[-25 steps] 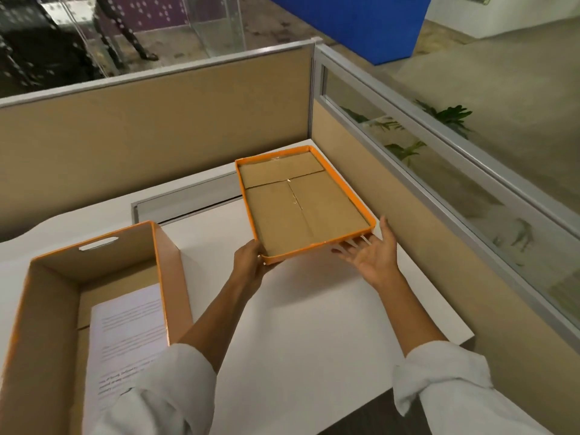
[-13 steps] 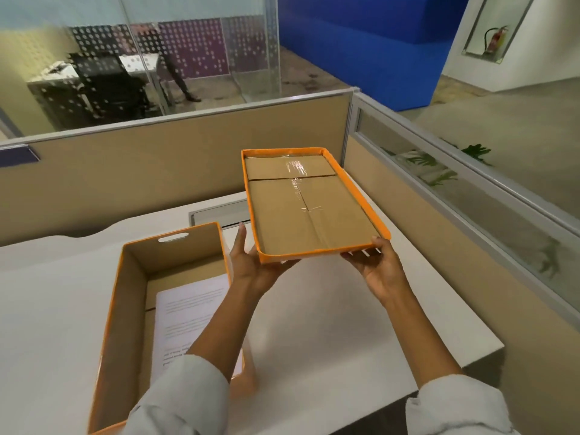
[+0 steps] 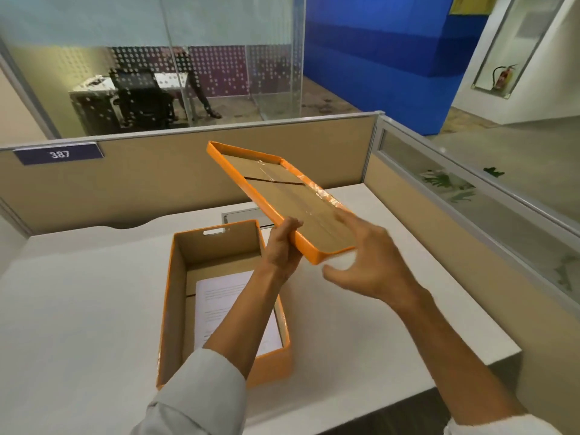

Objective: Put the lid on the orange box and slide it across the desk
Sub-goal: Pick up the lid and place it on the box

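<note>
The orange lid (image 3: pixel 282 196) is up in the air, tilted, with its brown cardboard inside facing me. My left hand (image 3: pixel 284 246) grips its near left edge. My right hand (image 3: pixel 367 262) is at the near right corner with fingers spread, fingertips over the inner face and thumb below the rim; whether it grips is unclear. The open orange box (image 3: pixel 175 309) stands on the white desk (image 3: pixel 78 324) below and left of the lid, with a printed sheet of paper (image 3: pixel 219 296) lying inside, partly hidden by my left forearm.
Beige partition walls (image 3: pixel 157 183) close the desk at the back and on the right, the right one topped with glass. A grey cable cover (image 3: pixel 238 216) lies at the desk's rear. The desk's front edge runs near the bottom right.
The lid has risen from the desk and turned, tilting its far end up and to the left. It now hangs nearer the box. My right hand has loosened from the rim.
</note>
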